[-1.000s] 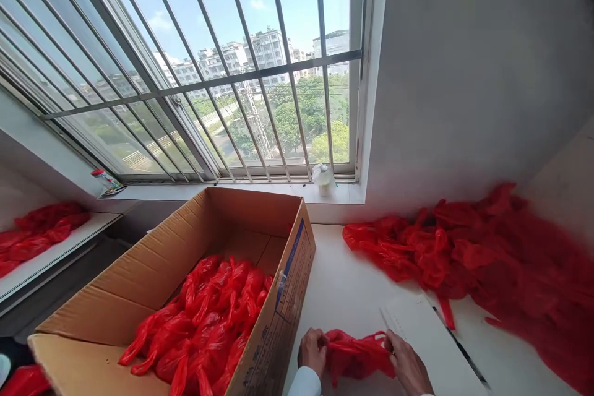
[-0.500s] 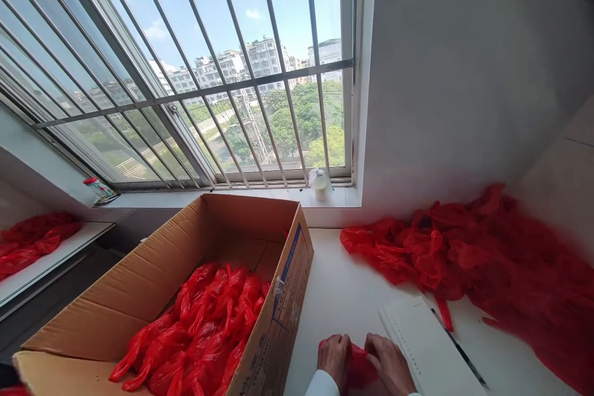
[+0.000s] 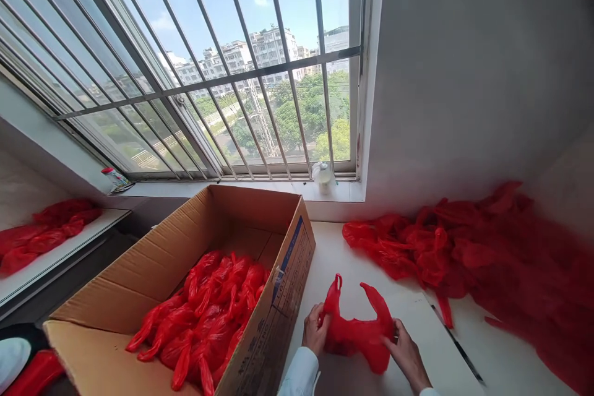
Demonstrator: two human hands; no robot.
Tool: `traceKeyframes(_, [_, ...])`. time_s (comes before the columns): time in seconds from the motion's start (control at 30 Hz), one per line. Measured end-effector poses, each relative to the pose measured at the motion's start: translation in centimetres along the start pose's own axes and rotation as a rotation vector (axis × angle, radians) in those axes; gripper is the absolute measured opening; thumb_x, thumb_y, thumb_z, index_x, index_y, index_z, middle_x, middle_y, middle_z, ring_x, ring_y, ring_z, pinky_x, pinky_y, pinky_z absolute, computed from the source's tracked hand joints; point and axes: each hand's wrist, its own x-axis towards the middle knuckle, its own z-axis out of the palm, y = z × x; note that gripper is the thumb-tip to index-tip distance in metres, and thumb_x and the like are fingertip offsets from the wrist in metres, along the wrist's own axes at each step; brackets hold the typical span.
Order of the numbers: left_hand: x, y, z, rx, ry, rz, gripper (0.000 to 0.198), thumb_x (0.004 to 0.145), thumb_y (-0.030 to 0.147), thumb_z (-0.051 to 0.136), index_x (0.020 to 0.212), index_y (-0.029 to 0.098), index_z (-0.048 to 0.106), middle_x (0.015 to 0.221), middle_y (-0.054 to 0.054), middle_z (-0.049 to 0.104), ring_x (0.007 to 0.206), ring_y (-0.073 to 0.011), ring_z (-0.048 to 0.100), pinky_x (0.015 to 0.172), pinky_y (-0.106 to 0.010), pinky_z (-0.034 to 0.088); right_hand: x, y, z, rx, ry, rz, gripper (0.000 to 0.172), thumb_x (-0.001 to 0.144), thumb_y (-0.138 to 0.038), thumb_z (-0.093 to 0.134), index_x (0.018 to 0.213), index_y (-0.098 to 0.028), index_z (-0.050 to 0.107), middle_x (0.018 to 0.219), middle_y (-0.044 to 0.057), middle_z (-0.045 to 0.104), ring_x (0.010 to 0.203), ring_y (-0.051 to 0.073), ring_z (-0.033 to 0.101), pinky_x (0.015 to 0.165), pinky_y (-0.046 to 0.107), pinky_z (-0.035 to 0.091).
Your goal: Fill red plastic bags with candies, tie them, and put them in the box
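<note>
Between my two hands a red plastic bag (image 3: 357, 331) is spread, its two handle loops standing up. My left hand (image 3: 316, 329) pinches the bag's left side, and my right hand (image 3: 404, 346) grips its right side with the fingers closed. Under the bag lies the white tabletop (image 3: 325, 260). To the left, a cardboard box (image 3: 125, 272) stands with its top open, holding several knotted red bags (image 3: 208, 309) piled together. A large heap of loose red bags (image 3: 445, 247) spreads over the table's right part, against the wall.
Behind the box is a barred window (image 3: 208, 83). A small whitish container (image 3: 322, 176) sits on its sill, and a red-lidded jar (image 3: 114, 178) at the sill's left end. More red bags (image 3: 51, 232) lie on a ledge at far left.
My hands have moved apart and up a little. The bag, bunched and mostly hidden before, now stands spread with its handles showing. A white board-like thing beside my right hand is now largely covered.
</note>
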Motion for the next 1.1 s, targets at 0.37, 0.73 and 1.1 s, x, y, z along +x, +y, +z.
traceKeyframes(0.37, [0.3, 5.1, -4.7, -0.32, -0.035, 0.181, 0.023, 0.075, 0.036, 0.054, 0.067, 0.014, 0.055, 0.062, 0.001, 0.052, 0.06, -0.0116, 0.049, 0.059, -0.023, 0.04, 0.2, -8.5, -3.1, 0.511, 0.058, -0.03, 0.03, 0.064, -0.043, 0.065, 0.081, -0.019, 0.057, 0.083, 0.003, 0.066, 0.076, 0.017, 0.059, 0.069, 0.027, 0.046])
traceKeyframes(0.73, [-2.9, 8.6, -8.3, 0.325, -0.135, 0.444, 0.029, 0.066, 0.0, 0.047, 0.084, 0.019, 0.059, 0.076, -0.001, 0.062, 0.087, -0.0179, 0.05, 0.082, -0.032, 0.042, -2.4, -6.5, -6.3, 0.306, 0.236, 0.019, 0.046, 0.06, -0.047, 0.068, 0.093, -0.016, 0.057, 0.087, 0.005, 0.066, 0.078, 0.018, 0.057, 0.068, 0.029, 0.044])
traceKeyframes(1.1, [-5.4, 10.4, -4.1, 0.556, -0.183, 0.091, 0.049, 0.065, 0.038, 0.073, 0.106, 0.02, 0.053, 0.136, -0.015, 0.032, 0.119, -0.0324, 0.043, 0.09, -0.044, 0.043, -7.2, -16.3, -5.8, -0.475, 0.053, -0.783, 0.02, 0.089, -0.018, 0.04, 0.091, -0.022, 0.06, 0.09, 0.004, 0.064, 0.09, 0.017, 0.054, 0.084, 0.032, 0.039])
